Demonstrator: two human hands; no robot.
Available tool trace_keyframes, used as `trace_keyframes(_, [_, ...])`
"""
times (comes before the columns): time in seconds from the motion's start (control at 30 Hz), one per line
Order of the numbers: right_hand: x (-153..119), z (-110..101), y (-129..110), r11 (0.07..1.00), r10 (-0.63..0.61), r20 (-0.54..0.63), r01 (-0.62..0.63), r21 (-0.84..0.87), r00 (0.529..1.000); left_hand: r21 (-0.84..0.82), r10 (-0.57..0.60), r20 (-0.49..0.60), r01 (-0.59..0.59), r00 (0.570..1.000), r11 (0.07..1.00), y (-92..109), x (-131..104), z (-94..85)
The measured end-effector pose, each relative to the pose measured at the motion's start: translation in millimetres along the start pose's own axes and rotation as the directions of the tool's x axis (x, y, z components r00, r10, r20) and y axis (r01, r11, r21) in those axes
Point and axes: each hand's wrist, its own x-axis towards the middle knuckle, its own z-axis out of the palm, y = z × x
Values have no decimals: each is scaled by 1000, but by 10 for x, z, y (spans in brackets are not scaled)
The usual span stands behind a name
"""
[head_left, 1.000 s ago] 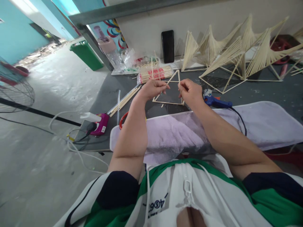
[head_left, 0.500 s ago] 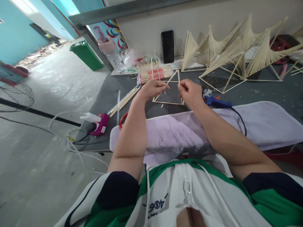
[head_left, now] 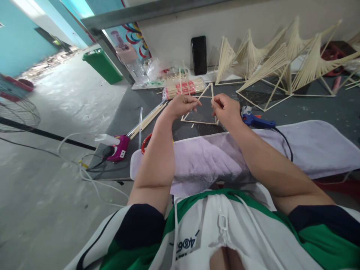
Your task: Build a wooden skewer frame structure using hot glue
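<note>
two hands pinch a small stick frame (head_left: pixel 200 122) on the dark grey surface (head_left: pixel 123 108).
the left hand (head_left: pixel 181 105) has its grip closed, thumb and fingertips together on the frame's left slanting stick; the right hand (head_left: pixel 225 108) has its grip clamped on the right one, below the peak where the two sticks meet. the frame is between the hands, just beyond the lilac cloth (head_left: pixel 312 148), with a short stick scrap (head_left: pixel 192 126) near its front edge. a wrapped stick bundle (head_left: pixel 182 88) lies behind the left hand, and loose sticks (head_left: pixel 149 120) lie to its left. a blue glue gun (head_left: pixel 259 122) rests beside the right wrist. farther back, a black phone (head_left: pixel 199 55) stands against the wall (head_left: pixel 168 41), left of larger fan-like stick structures (head_left: pixel 267 66).
</note>
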Motion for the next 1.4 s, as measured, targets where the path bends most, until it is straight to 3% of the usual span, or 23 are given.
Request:
trace_keyframes(0.73, [7, 2, 19, 999, 27, 2, -27, 34, 1000, 23, 6, -21, -6, 1000, 1000, -34, 21, 20])
trace_keyframes(0.9, [13, -18, -1, 999, 31, 9, -32, 15, 999, 32, 64, -35, -62, 997, 998, -59, 26, 13])
trace_keyframes(1.4, [22, -10, 29, 998, 65, 46, -66, 7, 997, 32, 78, 27, -79, 997, 996, -32, 29, -46])
